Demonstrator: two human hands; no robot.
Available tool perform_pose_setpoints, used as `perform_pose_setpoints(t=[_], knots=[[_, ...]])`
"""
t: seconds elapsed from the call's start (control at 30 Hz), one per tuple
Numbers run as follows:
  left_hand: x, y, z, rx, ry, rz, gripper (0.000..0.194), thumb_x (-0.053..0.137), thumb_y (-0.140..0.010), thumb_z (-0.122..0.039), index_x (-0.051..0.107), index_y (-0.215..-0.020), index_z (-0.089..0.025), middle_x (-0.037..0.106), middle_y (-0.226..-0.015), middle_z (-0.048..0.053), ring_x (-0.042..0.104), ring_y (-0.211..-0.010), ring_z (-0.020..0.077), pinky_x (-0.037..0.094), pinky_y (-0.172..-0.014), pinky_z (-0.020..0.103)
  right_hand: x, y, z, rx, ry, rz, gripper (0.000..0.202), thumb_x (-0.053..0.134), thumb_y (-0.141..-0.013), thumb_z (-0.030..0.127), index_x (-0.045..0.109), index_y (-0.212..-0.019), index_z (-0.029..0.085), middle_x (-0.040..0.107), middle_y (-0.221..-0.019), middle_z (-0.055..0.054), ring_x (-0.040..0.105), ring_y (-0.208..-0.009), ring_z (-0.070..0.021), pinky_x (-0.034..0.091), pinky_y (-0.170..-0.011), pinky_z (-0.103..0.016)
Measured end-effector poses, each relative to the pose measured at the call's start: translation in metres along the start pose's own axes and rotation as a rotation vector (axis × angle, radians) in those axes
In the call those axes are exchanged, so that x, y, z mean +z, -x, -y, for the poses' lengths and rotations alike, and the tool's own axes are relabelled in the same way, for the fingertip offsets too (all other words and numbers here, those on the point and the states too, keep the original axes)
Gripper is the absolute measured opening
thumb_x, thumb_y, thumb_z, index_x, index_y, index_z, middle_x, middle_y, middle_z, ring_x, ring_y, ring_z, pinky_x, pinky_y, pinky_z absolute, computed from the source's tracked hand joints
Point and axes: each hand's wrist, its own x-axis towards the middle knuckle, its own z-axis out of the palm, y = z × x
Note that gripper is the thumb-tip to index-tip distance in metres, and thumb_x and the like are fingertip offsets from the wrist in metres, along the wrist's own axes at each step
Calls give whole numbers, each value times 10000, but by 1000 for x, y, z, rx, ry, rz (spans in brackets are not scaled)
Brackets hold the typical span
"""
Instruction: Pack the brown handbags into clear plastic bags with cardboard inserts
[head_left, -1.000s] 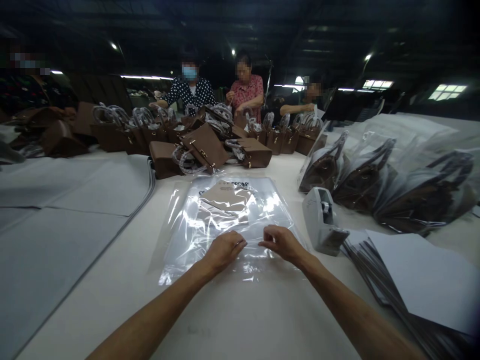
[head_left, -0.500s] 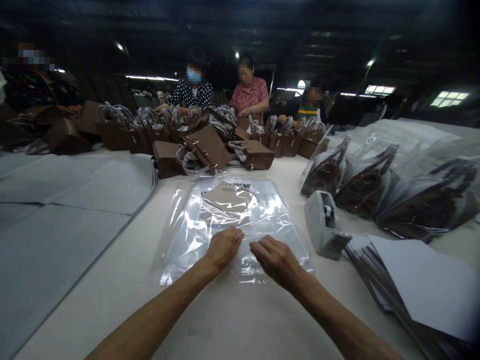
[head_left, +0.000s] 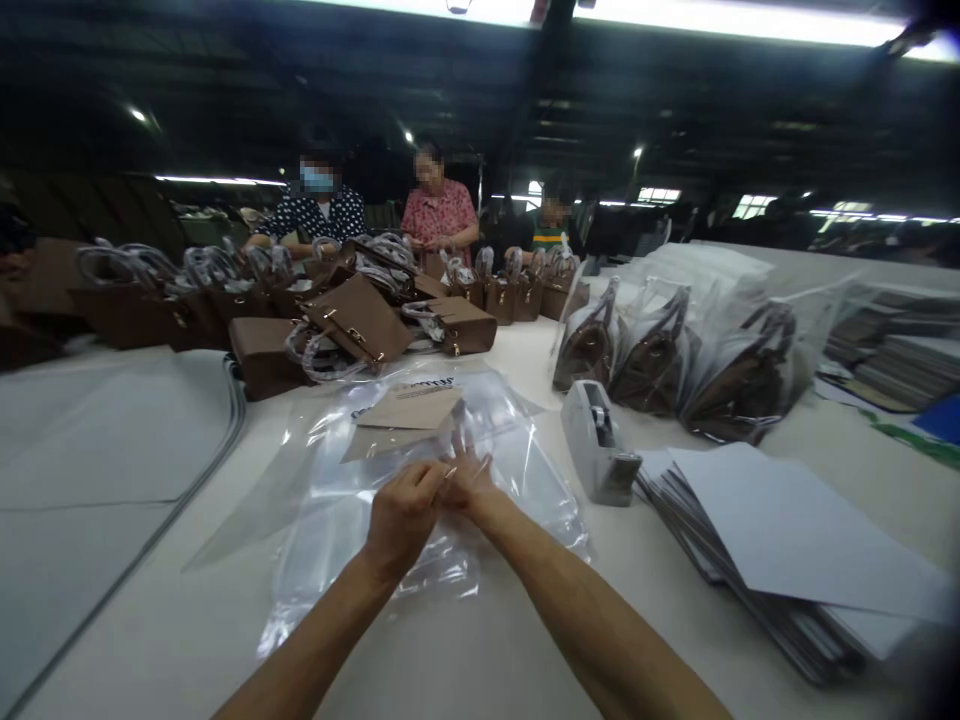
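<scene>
The clear, thin plastic bag (head_left: 255,500), topmost of a flat stack of clear plastic bags (head_left: 525,480), lies rumpled at the middle of the white tabletop (head_left: 465,660), nearer its front edge than its back. The left hand (head_left: 405,510) is closed in a pinch, apparently on the film; the right hand (head_left: 471,480) meets it, fingers fanned wide and seen through the plastic. Film this slick probably separates best with a light pinch on a single layer, the spread fingers held flat so that the sheets below stay square. A beige printed paper piece (head_left: 409,408) lies just beyond the fingertips and could slide if the film is tugged.

Compared with half a second earlier, the hands now touch instead of standing apart, the right fingers have opened, and the film spreads further toward the tabletop's left side, where large pale-grey sheets (head_left: 112,440) lie. The view has swung right.

Right of the stack stands a grey tape dispenser (head_left: 600,445); brown handbags with wrapped handles (head_left: 360,320) crowd the back edge.
</scene>
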Motion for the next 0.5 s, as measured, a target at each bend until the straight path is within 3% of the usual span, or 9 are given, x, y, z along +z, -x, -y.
perform_pose_setpoints(t=[0.1,0.2,0.23,0.3,0.37,0.4,0.47,0.5], knots=[[-1,-4,2,4,18,-10,224,368,-898,-252,575,-965,-198,619,-975,54,578,-885,182,447,-713,255,-13,24,9,-51,-13,-41,552,431,-819,497,392,-1271,185,350,-1347,-157,277,-1239,-346,278,-916,-600],[-1,-6,5,10,-20,1,241,361,-899,-282,581,-942,-192,619,-988,54,588,-860,194,455,-673,266,-28,81,13,-157,-17,-56,437,380,-857,491,464,-1189,219,524,-1189,-71,475,-1081,-216,394,-901,-377],[1,-7,7,12,-49,8,254,353,-903,-296,582,-934,-191,618,-994,50,592,-847,193,457,-652,265,-34,104,11,-191,-12,-104,411,372,-865,485,482,-1162,222,561,-1130,-51,504,-1034,-191,406,-885,-335],[3,-6,10,21,-101,20,278,339,-910,-318,585,-929,-192,618,-998,40,599,-814,185,460,-603,258,-48,150,-5,-198,53,-336,412,392,-870,454,473,-1182,196,566,-1130,-67,491,-1059,-196,374,-930,-340],[5,-6,12,40,-112,32,292,337,-912,-330,590,-935,-188,619,-998,38,601,-796,180,467,-580,254,-64,191,-34,-40,218,-555,496,439,-849,462,426,-1243,160,510,-1218,-122,428,-1148,-250,305,-992,-414],[5,-6,12,47,-112,43,299,334,-913,-330,593,-937,-183,620,-994,41,601,-787,178,471,-573,254,-71,207,-53,98,317,-594,575,461,-827,493,392,-1275,138,461,-1266,-159,387,-1187,-285,285,-998,-453],[5,-6,12,47,-106,64,314,327,-915,-328,598,-952,-173,620,-994,52,601,-778,178,480,-568,256,-85,228,-90,439,483,-535,705,484,-790,545,355,-1297,74,372,-1312,-243,341,-1213,-357,321,-943,-503],[5,-6,11,45,-106,74,319,324,-915,-327,598,-961,-170,619,-996,56,601,-775,178,482,-565,256,-91,234,-107,605,528,-438,688,476,-797,537,374,-1278,56,394,-1279,-272,392,-1171,-371,375,-878,-498]])
